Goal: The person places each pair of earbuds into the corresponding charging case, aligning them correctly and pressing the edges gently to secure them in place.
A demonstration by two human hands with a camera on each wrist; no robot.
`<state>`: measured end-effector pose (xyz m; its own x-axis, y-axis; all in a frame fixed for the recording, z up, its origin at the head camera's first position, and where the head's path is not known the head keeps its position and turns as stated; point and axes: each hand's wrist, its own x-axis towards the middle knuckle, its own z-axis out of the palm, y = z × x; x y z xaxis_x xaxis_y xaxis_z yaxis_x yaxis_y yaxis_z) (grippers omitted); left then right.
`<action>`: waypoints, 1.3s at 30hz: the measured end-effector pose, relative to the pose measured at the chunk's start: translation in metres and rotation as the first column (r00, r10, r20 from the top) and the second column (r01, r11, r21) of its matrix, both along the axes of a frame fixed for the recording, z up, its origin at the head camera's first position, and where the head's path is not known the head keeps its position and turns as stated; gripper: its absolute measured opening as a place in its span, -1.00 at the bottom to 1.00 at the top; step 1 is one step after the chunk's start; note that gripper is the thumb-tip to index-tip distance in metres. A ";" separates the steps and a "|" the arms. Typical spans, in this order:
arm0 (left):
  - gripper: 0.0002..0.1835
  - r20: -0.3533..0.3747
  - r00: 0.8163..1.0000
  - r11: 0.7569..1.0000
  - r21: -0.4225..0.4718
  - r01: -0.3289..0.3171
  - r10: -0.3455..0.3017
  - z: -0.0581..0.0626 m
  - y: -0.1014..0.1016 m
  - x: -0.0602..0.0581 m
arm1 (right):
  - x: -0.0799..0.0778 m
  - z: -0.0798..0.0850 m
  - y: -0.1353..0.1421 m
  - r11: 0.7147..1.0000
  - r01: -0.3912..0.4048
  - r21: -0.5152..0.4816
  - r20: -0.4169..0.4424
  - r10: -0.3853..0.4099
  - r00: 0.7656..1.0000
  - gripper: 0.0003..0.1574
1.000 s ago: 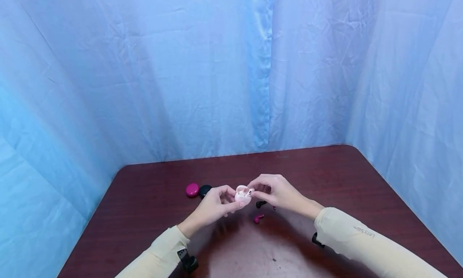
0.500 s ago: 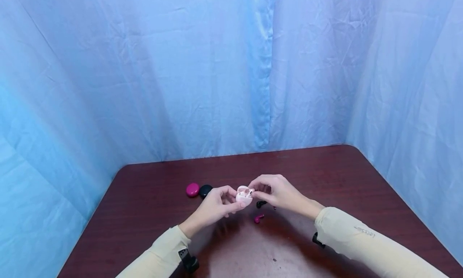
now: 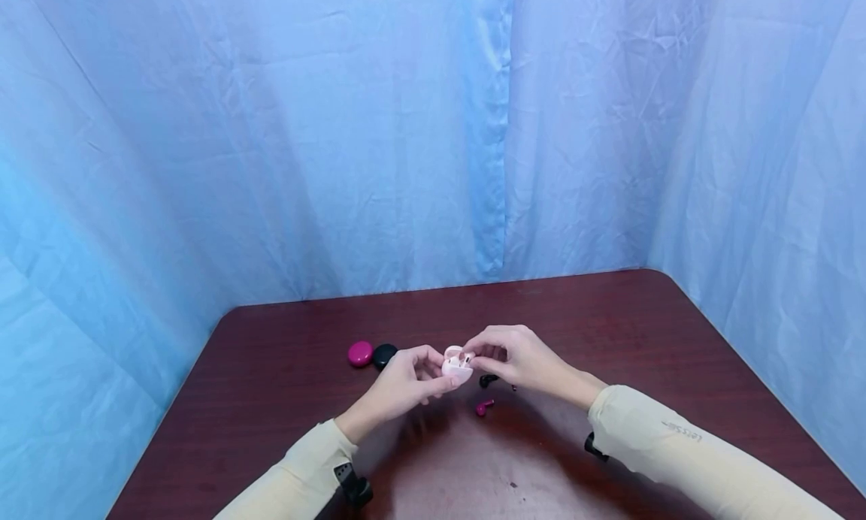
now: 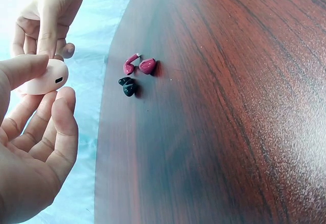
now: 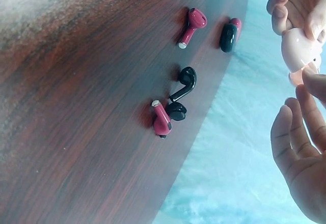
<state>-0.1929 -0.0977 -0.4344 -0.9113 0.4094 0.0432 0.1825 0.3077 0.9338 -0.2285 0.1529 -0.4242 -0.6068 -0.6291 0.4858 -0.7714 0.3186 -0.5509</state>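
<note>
Head view shows the small pale pink plastic earbud case, lid up, held above the middle of the desk: our left hand grips its body between thumb and curled fingers, while our right hand pinches at its open top. We judge the pink set nearly stowed. Loose on the dark red wooden desk lie two magenta earbuds and two black earbuds; the magenta case and black case wait toward the far left edge.
</note>
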 end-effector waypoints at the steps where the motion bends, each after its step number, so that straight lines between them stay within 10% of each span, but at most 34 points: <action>1: -0.69 -0.001 1.000 1.000 0.001 -0.001 0.001 0.000 0.000 0.000 | 0.000 0.000 0.000 1.000 0.001 0.004 0.003 -0.001 1.000 -0.74; 39: -0.69 -0.001 1.000 1.000 -0.008 0.000 0.000 0.000 0.001 0.000 | 0.000 -0.002 0.001 1.000 -0.005 0.012 -0.048 0.005 0.999 -0.75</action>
